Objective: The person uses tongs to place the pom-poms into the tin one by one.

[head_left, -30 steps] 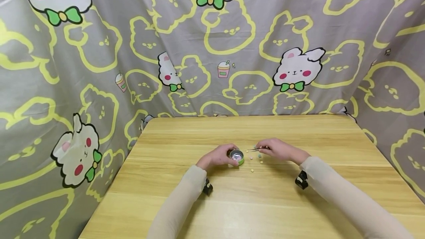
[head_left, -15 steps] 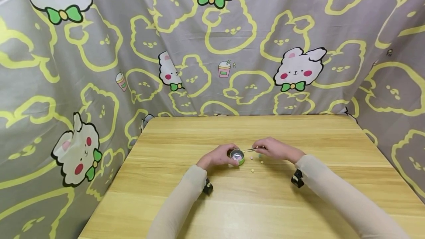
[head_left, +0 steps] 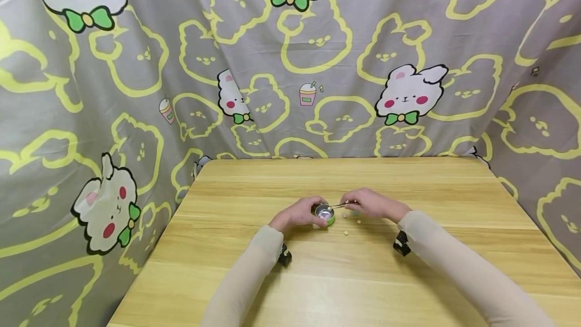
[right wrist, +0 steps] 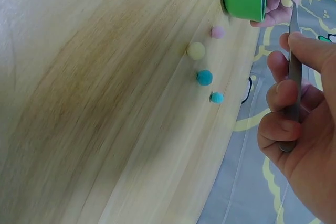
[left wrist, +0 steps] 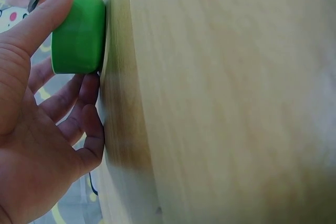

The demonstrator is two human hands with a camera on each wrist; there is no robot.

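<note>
- Left hand (head_left: 303, 212): curled round a small round tin, green outside and silvery metal inside (left wrist: 79, 38); thumb along one side, fingers about the other.
- Tin stands upright on the light wood-grain table (head_left: 336, 281), mouth up. Its contents are too small to make out in the head view.
- Right hand (head_left: 371, 203): pinches slim grey metal tweezers (right wrist: 295, 72), thumb on one side of the shank, fingers bent along the other.
- Tweezer tips hold a small pale yellow ball (right wrist: 287, 1) at the tin's mouth; cannot tell whether it is above the rim or just inside.
- Loose on the table beside the tin, right wrist view: a small pink ball (right wrist: 217, 31) nearest the tin, then a larger pale yellow ball (right wrist: 196, 51), a dark teal ball (right wrist: 205, 77) and a smaller light turquoise ball (right wrist: 216, 97). The four lie near one another, apart.
- Beige sleeves (head_left: 249, 276) on both arms; a black device (head_left: 284, 255) below each wrist.
- Beyond the table: grey curtain (head_left: 327, 19) with yellow outlines and white cartoon animals in green bows.
</note>
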